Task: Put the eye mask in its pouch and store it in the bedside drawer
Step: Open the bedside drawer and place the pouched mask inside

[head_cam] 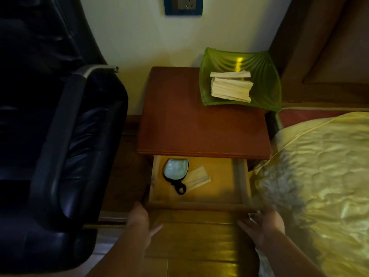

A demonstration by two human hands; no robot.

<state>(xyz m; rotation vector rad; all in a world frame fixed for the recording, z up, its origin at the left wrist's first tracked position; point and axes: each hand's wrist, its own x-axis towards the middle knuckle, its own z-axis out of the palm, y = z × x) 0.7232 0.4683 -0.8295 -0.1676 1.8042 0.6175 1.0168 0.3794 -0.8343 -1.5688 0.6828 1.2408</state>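
The bedside table's drawer (199,206) stands pulled out. Inside at the left lies a pale blue-white pouch with black trim and a black cord loop (176,171); the eye mask itself cannot be seen. A small bundle of pale sticks (198,178) lies partly under the pouch's right side. My left hand (139,218) rests at the drawer front's left corner, fingers on the front edge. My right hand (261,222) is at the right corner, fingers spread against the front. Neither hand holds a loose object.
The red-brown tabletop (201,126) carries a green glass dish (241,76) with pale sticks at its back right. A black leather armchair (60,136) stands close on the left. A bed with a shiny yellow cover (319,176) presses in on the right.
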